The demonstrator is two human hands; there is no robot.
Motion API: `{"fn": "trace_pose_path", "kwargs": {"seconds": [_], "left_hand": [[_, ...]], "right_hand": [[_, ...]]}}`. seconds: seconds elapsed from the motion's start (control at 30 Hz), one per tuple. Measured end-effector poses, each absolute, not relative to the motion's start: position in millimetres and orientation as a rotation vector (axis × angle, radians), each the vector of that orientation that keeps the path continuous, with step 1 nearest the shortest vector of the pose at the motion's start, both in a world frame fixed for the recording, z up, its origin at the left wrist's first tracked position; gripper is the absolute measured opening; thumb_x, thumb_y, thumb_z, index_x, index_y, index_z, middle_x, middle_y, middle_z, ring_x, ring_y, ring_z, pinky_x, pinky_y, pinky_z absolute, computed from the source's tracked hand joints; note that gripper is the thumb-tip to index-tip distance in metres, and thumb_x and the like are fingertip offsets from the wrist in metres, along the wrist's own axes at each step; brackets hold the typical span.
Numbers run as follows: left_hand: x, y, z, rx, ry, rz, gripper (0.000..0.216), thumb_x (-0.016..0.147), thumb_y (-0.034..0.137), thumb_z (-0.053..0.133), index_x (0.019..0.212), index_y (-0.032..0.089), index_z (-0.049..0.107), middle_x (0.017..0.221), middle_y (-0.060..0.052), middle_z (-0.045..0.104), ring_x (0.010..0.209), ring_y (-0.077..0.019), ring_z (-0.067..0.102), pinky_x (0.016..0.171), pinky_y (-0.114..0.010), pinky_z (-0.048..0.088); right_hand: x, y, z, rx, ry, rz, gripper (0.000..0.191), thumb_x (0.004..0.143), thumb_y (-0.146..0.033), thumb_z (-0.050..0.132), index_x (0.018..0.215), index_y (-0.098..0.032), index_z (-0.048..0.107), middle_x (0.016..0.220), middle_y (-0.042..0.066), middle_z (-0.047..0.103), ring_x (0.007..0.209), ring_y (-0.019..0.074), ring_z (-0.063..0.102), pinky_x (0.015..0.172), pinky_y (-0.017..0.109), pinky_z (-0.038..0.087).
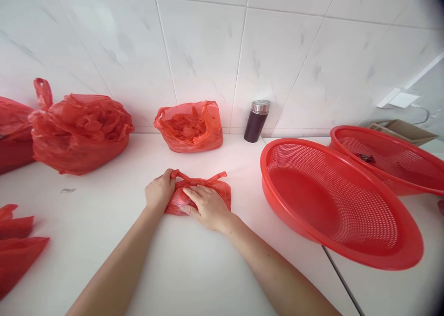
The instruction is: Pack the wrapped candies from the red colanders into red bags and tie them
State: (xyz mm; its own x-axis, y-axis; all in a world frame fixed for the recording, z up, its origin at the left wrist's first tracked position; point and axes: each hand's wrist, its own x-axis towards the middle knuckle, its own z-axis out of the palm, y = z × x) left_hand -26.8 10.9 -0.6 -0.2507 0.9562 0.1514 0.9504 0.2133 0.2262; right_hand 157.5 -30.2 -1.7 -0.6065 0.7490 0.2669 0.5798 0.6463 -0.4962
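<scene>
A small red plastic bag [222, 191] lies on the white table in front of me, with something bulky inside that I cannot make out. My left hand [160, 189] is closed on the bag's left edge, near one of its handles. Across the top of the bag, my right hand [206, 205] lies with its fingers stretched out, pressing on the plastic. The other handle sticks out loosely at the upper right of the bag.
Behind stands an open red bag [194, 126] of crumpled plastic, and left of it a fuller red bag [81, 136]. A dark flask [255, 122] stands by the tiled wall. Red plastic baskets [301, 205] fill the right side. More red plastic [21, 251] lies at left.
</scene>
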Motion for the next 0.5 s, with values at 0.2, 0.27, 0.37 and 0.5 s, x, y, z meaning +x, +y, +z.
{"fn": "trace_pose_path", "kwargs": {"seconds": [0.2, 0.27, 0.37, 0.5], "left_hand": [[-31.2, 10.6, -1.0, 1.892, 2.372, 0.567, 0.039, 0.094, 0.043, 0.028, 0.109, 0.027, 0.060, 0.081, -0.008, 0.072, 0.072, -0.0272, 0.066, 0.055, -0.029, 0.034], [-32.4, 10.5, -1.4, 1.889, 2.342, 0.632, 0.039, 0.094, 0.044, 0.028, 0.108, 0.027, 0.060, 0.082, -0.007, 0.072, 0.074, -0.0268, 0.065, 0.057, -0.029, 0.035], [-33.2, 9.8, -1.2, 1.884, 2.294, 0.712, 0.038, 0.094, 0.044, 0.028, 0.105, 0.027, 0.060, 0.079, -0.006, 0.071, 0.073, -0.0251, 0.065, 0.059, -0.028, 0.037], [-33.3, 7.9, -0.8, 1.872, 2.255, 0.798, 0.038, 0.094, 0.044, 0.029, 0.102, 0.026, 0.061, 0.071, -0.004, 0.068, 0.069, -0.0232, 0.063, 0.060, -0.027, 0.037]], "right_hand": [[179.5, -15.6, 11.7, -1.413, -1.903, 0.253, 0.037, 0.098, -0.042, 0.038, 0.123, -0.019, 0.055, 0.117, 0.009, 0.064, 0.107, 0.0207, 0.056, 0.094, 0.033, 0.041], [193.3, -5.3, 11.4, -1.644, -1.792, 0.204, 0.040, 0.095, -0.043, 0.044, 0.123, -0.017, 0.053, 0.117, 0.013, 0.061, 0.107, 0.0239, 0.054, 0.089, 0.034, 0.041], [206.9, 6.3, 4.2, -1.763, -1.830, 0.297, 0.036, 0.091, -0.044, 0.052, 0.116, -0.018, 0.058, 0.105, 0.010, 0.064, 0.097, 0.0220, 0.058, 0.078, 0.030, 0.043], [206.2, 7.8, -3.2, -1.673, -1.943, 0.411, 0.020, 0.094, -0.038, 0.048, 0.097, -0.024, 0.062, 0.092, 0.001, 0.065, 0.080, 0.0143, 0.060, 0.069, 0.025, 0.042]]}}
